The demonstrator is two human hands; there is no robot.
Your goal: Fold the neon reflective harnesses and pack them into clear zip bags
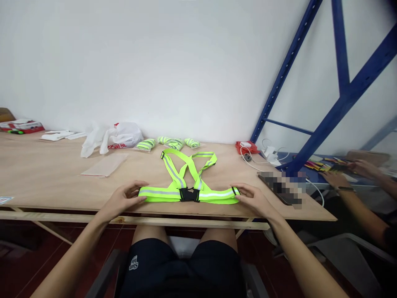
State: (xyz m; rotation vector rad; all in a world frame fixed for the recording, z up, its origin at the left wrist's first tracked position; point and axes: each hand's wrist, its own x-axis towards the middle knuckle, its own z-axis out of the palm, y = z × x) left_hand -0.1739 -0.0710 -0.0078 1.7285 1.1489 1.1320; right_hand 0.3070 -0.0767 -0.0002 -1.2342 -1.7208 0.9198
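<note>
A neon-yellow reflective harness vest [161, 194] with silver stripes lies flat on the table in front of me. Its waist belt runs sideways along the near side, joined at the middle by a black buckle [189, 194]. The shoulder straps [187, 161] cross beyond it toward the wall. My left hand [128, 198] pinches the belt's left end between thumb and fingers. At the opposite end, beside a black slider, my right hand [252, 198] grips the belt in the same way.
Several folded reflective vests in clear bags [175, 143] lie by the wall, beside a white plastic bag [125, 134]. A flat clear pouch [105, 164] is at left. At right are a dark phone-like slab [273, 188], cables, a blue metal frame [328, 111] and another person's hands [336, 180].
</note>
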